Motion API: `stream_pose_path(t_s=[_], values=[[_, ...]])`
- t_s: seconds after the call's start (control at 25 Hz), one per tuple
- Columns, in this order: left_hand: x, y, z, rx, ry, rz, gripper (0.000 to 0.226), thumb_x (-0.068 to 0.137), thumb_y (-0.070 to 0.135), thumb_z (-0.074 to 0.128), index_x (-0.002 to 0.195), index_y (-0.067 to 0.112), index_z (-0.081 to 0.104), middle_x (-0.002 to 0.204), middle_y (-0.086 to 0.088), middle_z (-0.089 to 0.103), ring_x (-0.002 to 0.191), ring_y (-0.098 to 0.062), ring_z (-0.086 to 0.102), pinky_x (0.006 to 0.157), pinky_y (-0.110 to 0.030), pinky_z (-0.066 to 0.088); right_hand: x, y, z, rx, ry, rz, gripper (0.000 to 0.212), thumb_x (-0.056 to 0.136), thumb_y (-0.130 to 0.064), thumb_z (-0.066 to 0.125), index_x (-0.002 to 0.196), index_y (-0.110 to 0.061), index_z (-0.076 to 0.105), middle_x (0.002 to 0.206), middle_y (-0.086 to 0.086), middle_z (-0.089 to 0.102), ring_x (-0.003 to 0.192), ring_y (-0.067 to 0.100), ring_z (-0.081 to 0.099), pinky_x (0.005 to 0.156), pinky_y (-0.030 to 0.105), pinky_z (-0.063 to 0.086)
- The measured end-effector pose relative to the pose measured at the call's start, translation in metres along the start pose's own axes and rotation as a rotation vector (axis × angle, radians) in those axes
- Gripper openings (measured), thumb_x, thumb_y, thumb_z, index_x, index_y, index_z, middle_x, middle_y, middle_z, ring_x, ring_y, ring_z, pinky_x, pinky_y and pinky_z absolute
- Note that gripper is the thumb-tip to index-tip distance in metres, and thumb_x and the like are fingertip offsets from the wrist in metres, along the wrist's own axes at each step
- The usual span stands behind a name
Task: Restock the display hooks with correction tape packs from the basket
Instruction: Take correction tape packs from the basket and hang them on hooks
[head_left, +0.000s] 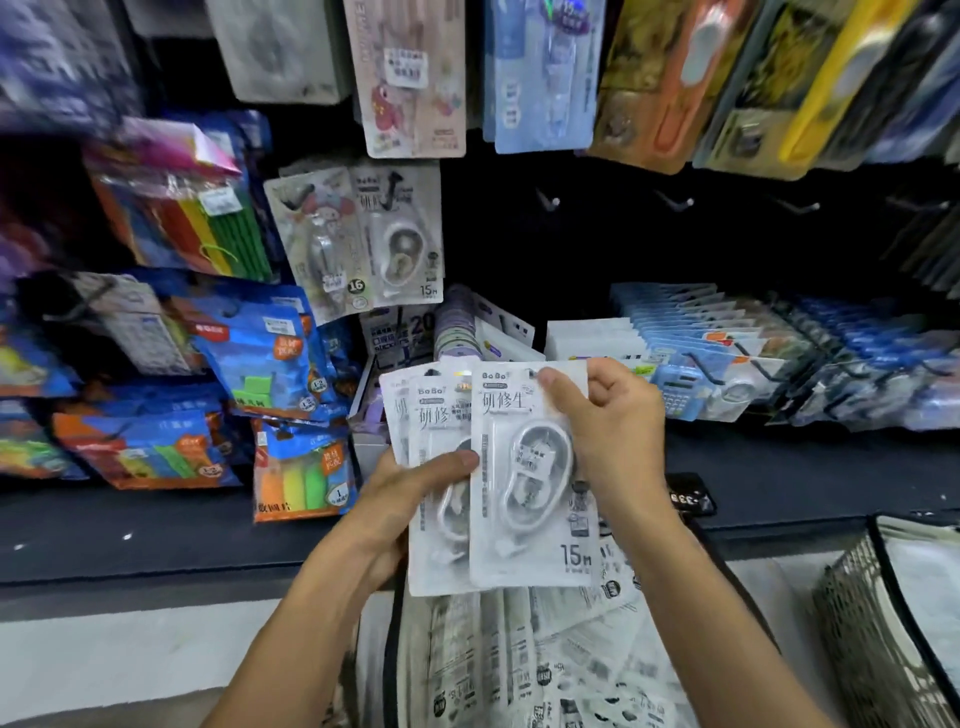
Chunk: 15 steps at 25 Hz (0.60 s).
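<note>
The dark display wall (597, 249) fills the upper half, crowded with hanging stationery at 9 to 11 o'clock and along 12 to 2. Bare hooks (550, 200) stick out of it in a row at about 1 o'clock, right of one hung tape pack (400, 234). At 6 o'clock lies the basket (395, 649), its dark rim showing, heaped with white packs (561, 665) (print too blurred to read). A wire bin (883, 623) sits at 4 o'clock.

In the centre, held above the basket, is a fanned stack of correction tape packs (441, 467), white cards with an oval dispenser in a blister. The left hand (395, 499) grips the stack from beneath at 8 o'clock, thumb pressed across the front. The right hand (613, 415) pinches the top corner of the front pack (530, 467) at 1 o'clock, thumb on the face, fingers curled behind.
</note>
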<state>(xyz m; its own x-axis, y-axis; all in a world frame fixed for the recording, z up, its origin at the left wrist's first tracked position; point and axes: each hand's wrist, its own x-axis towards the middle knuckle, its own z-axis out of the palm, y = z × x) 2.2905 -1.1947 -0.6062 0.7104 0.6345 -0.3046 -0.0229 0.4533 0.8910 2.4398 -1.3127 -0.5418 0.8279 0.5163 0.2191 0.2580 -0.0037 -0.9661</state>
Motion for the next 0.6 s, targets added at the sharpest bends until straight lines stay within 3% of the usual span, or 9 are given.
stream_pose_path(t_s=[0.04, 0.08, 0.16, 0.24, 0.28, 0.36, 0.48, 0.6], values=[[-0.003, 0.007, 0.003, 0.0, 0.024, 0.042, 0.064, 0.054, 0.012, 0.093, 0.116, 0.01, 0.074, 0.102, -0.012, 0.081, 0.087, -0.026, 0.079, 0.065, -0.033, 0.063, -0.002, -0.008, 0.002, 0.075, -0.022, 0.045, 0.011, 0.09, -0.034, 0.074, 0.084, -0.025, 0.071, 0.077, -0.001, 0.076, 0.069, 0.015, 0.072, 0.059, 0.038, 0.056], [-0.005, 0.015, 0.004, -0.021, 0.053, 0.077, 0.063, 0.053, 0.016, 0.089, 0.113, 0.01, 0.074, 0.101, -0.012, 0.081, 0.086, -0.027, 0.079, 0.064, -0.034, 0.063, -0.006, -0.014, 0.004, 0.164, -0.115, 0.097, 0.017, 0.088, -0.041, 0.073, 0.097, -0.026, 0.071, 0.088, -0.005, 0.078, 0.081, 0.012, 0.074, 0.062, 0.029, 0.057], [-0.009, 0.038, 0.001, -0.041, 0.11, 0.15, 0.062, 0.05, 0.018, 0.09, 0.11, 0.014, 0.076, 0.101, -0.013, 0.081, 0.088, -0.03, 0.079, 0.067, -0.039, 0.064, -0.021, -0.021, 0.007, 0.281, -0.406, 0.173, 0.042, 0.082, -0.043, 0.079, 0.12, -0.042, 0.062, 0.109, -0.015, 0.076, 0.101, 0.004, 0.072, 0.071, 0.015, 0.056], [-0.014, 0.07, -0.004, 0.023, 0.103, 0.233, 0.062, 0.05, 0.018, 0.096, 0.11, 0.018, 0.078, 0.105, -0.011, 0.08, 0.094, -0.031, 0.078, 0.078, -0.044, 0.063, -0.035, -0.022, 0.013, 0.333, -0.532, 0.177, 0.067, 0.073, -0.036, 0.089, 0.126, -0.056, 0.054, 0.123, -0.012, 0.072, 0.112, 0.01, 0.069, 0.086, 0.026, 0.057], [-0.019, 0.089, -0.007, 0.079, 0.08, 0.267, 0.063, 0.051, 0.026, 0.095, 0.111, 0.02, 0.078, 0.108, -0.01, 0.08, 0.097, -0.03, 0.078, 0.085, -0.046, 0.061, -0.036, -0.025, 0.019, 0.386, -0.509, 0.158, 0.074, 0.067, -0.036, 0.092, 0.127, -0.057, 0.053, 0.125, -0.008, 0.071, 0.114, 0.013, 0.069, 0.088, 0.029, 0.057], [-0.028, 0.128, -0.021, 0.181, 0.081, 0.34, 0.064, 0.047, 0.036, 0.093, 0.109, 0.025, 0.079, 0.108, -0.006, 0.081, 0.099, -0.028, 0.077, 0.093, -0.046, 0.057, -0.025, -0.033, 0.031, 0.436, -0.382, 0.099, 0.08, 0.06, -0.037, 0.095, 0.128, -0.052, 0.056, 0.125, -0.009, 0.071, 0.113, 0.012, 0.068, 0.081, 0.022, 0.059], [-0.038, 0.173, -0.058, 0.168, 0.155, 0.447, 0.055, 0.046, 0.035, 0.09, 0.1, 0.027, 0.081, 0.105, -0.009, 0.081, 0.093, -0.031, 0.078, 0.089, -0.05, 0.059, -0.002, -0.051, 0.053, 0.427, -0.325, 0.0, 0.068, 0.069, -0.037, 0.086, 0.13, -0.046, 0.058, 0.124, -0.016, 0.07, 0.116, 0.009, 0.066, 0.09, 0.027, 0.058], [-0.043, 0.18, -0.081, 0.042, 0.184, 0.539, 0.038, 0.057, 0.022, 0.086, 0.094, 0.029, 0.083, 0.105, -0.009, 0.081, 0.084, -0.026, 0.079, 0.077, -0.043, 0.062, 0.015, -0.063, 0.08, 0.3, -0.36, -0.043, 0.056, 0.085, -0.025, 0.078, 0.131, -0.049, 0.056, 0.125, -0.019, 0.069, 0.116, 0.002, 0.064, 0.095, 0.027, 0.056]])
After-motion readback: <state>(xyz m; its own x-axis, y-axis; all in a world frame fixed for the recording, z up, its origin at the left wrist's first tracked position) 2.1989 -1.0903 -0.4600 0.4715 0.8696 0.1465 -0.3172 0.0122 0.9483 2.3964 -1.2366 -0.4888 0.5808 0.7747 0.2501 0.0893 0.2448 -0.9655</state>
